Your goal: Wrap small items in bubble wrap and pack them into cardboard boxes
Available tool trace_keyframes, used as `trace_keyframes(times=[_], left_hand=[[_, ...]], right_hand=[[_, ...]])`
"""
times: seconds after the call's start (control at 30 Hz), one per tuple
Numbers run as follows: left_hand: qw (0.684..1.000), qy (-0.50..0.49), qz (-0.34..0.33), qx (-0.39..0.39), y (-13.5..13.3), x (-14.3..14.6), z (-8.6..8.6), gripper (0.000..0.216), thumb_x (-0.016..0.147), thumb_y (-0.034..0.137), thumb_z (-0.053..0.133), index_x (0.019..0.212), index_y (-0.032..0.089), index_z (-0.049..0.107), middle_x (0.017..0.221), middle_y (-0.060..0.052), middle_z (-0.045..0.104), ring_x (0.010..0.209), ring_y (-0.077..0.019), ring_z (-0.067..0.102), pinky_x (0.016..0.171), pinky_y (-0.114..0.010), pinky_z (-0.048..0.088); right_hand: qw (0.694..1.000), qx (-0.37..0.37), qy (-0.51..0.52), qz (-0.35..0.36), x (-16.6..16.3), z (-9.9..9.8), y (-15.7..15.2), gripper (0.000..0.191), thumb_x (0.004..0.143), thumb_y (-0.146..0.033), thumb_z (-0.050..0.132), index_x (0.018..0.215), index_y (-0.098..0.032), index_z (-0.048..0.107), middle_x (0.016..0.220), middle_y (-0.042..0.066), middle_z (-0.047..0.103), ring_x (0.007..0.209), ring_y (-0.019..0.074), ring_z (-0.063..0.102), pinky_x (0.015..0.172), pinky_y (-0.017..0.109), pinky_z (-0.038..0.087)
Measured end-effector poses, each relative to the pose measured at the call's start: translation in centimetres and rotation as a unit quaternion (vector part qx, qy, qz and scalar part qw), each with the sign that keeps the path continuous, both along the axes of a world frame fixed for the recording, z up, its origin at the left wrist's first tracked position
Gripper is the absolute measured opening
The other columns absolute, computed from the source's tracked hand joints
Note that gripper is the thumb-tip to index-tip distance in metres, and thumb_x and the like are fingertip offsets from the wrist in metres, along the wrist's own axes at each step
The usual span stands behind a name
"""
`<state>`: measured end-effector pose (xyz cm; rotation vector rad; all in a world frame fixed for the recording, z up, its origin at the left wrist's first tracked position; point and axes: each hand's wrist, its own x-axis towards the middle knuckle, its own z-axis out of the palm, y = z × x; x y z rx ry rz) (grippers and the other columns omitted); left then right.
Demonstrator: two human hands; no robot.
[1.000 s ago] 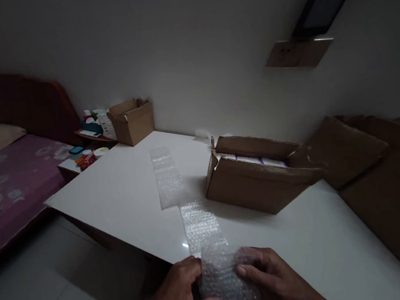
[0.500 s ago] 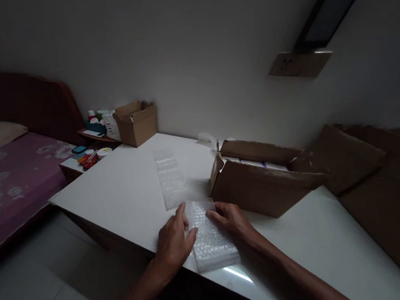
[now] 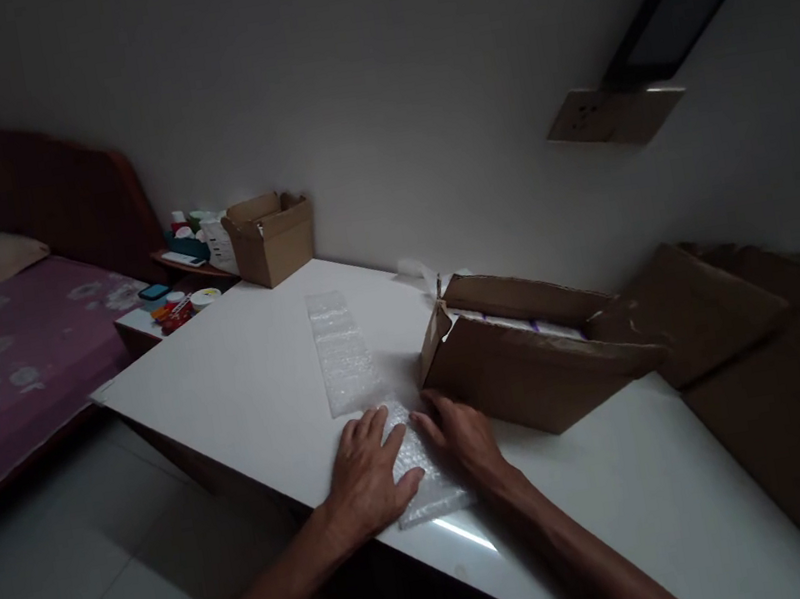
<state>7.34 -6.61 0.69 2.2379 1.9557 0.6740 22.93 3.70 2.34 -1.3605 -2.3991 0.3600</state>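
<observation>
A folded piece of clear bubble wrap (image 3: 436, 498) lies at the near edge of the white table (image 3: 261, 382). My left hand (image 3: 367, 472) rests on its left side with the fingers spread and the thumb apart. Along its right edge, my right hand (image 3: 470, 438) touches the wrap with thumb and fingers apart. Whether anything is inside the wrap I cannot tell. Just beyond my hands, a flat strip of bubble wrap (image 3: 343, 354) reaches back over the tabletop.
An open cardboard box (image 3: 517, 367) with white and purple items inside stands right behind my right hand. A smaller carton (image 3: 274, 243) sits at the back left corner. Large cardboard pieces (image 3: 789, 410) lean at the right. A bed (image 3: 20, 349) is at the left.
My left hand has moved right and flattened over the bubble wrap. The wrap now looks flatter, and its near edge has shifted slightly away from me. My right hand has barely moved.
</observation>
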Motion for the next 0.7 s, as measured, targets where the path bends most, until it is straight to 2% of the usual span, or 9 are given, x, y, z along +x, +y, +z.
trace_keyframes(times=[0.07, 0.17, 0.27, 0.43, 0.57, 0.7], left_hand=[[1.0, 0.006, 0.0, -0.013, 0.0, 0.0, -0.2, 0.054, 0.089, 0.043, 0.061, 0.135, 0.017, 0.055, 0.151, -0.019, 0.045, 0.14, -0.0374, 0.04, 0.113, -0.056, 0.033], [1.0, 0.012, -0.002, -0.023, -0.1, 0.0, -0.1, 0.054, 0.089, 0.041, 0.059, 0.137, 0.016, 0.054, 0.152, -0.019, 0.044, 0.141, -0.0368, 0.039, 0.114, -0.055, 0.032], [1.0, 0.018, -0.002, -0.02, -0.1, 0.0, -0.1, 0.051, 0.091, 0.038, 0.057, 0.136, 0.016, 0.054, 0.151, -0.018, 0.046, 0.141, -0.0357, 0.039, 0.114, -0.054, 0.032], [1.0, 0.016, 0.003, -0.006, -0.1, -0.2, -0.4, 0.05, 0.091, 0.038, 0.056, 0.135, 0.016, 0.055, 0.15, -0.018, 0.047, 0.14, -0.0348, 0.04, 0.114, -0.053, 0.031], [1.0, 0.014, 0.006, 0.013, -0.1, -0.1, -0.5, 0.045, 0.09, 0.036, 0.059, 0.13, 0.015, 0.058, 0.147, -0.018, 0.05, 0.137, -0.0342, 0.042, 0.113, -0.051, 0.033], [0.999, 0.023, 0.022, 0.023, -1.1, 0.6, 0.6, 0.039, 0.091, 0.038, 0.059, 0.123, 0.015, 0.06, 0.138, -0.017, 0.056, 0.128, -0.034, 0.049, 0.106, -0.05, 0.038]], right_hand=[[0.997, 0.078, 0.001, 0.028, 0.9, 0.1, -1.2, 0.037, 0.093, -0.035, 0.053, 0.124, -0.016, 0.063, 0.12, 0.015, 0.07, 0.104, 0.0274, 0.065, 0.085, 0.036, 0.046], [0.977, 0.17, -0.019, 0.124, 2.4, -0.4, -3.8, 0.038, 0.095, -0.028, 0.048, 0.128, -0.015, 0.061, 0.131, 0.017, 0.064, 0.113, 0.03, 0.061, 0.091, 0.044, 0.045], [0.97, 0.138, -0.053, 0.191, 3.7, -0.5, -6.3, 0.039, 0.094, -0.024, 0.048, 0.131, -0.016, 0.06, 0.136, 0.017, 0.061, 0.122, 0.0301, 0.056, 0.094, 0.045, 0.045], [0.964, 0.095, -0.044, 0.245, 5.6, 1.1, -8.3, 0.042, 0.09, -0.025, 0.057, 0.131, -0.019, 0.059, 0.138, 0.014, 0.06, 0.125, 0.0284, 0.054, 0.099, 0.045, 0.042], [0.951, 0.143, -0.042, 0.272, 5.4, 0.6, -8.3, 0.031, 0.091, -0.012, 0.054, 0.12, -0.02, 0.064, 0.125, 0.01, 0.069, 0.113, 0.0248, 0.061, 0.099, 0.045, 0.04], [0.949, 0.178, -0.018, 0.261, 5.6, -0.1, -7.7, 0.024, 0.097, -0.01, 0.046, 0.1, -0.021, 0.067, 0.106, 0.004, 0.076, 0.1, 0.0195, 0.065, 0.103, 0.043, 0.037]])
